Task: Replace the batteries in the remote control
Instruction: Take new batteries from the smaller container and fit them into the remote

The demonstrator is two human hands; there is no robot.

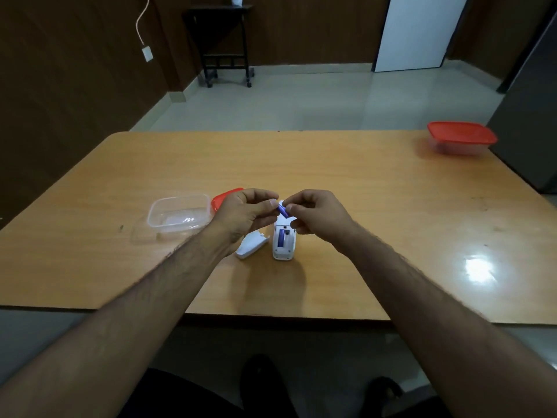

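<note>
While pinched by both hands, blue battery [282, 209] tilts.

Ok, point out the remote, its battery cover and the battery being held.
remote [283, 250], head view, lower casing.
battery cover [251, 244], head view, middle of shell.
battery [282, 210], head view, blue body between both hands.

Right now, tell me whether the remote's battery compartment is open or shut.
Open. The remote control lies back-up on the table, its battery cover off beside it, and one blue battery shows inside.
</note>
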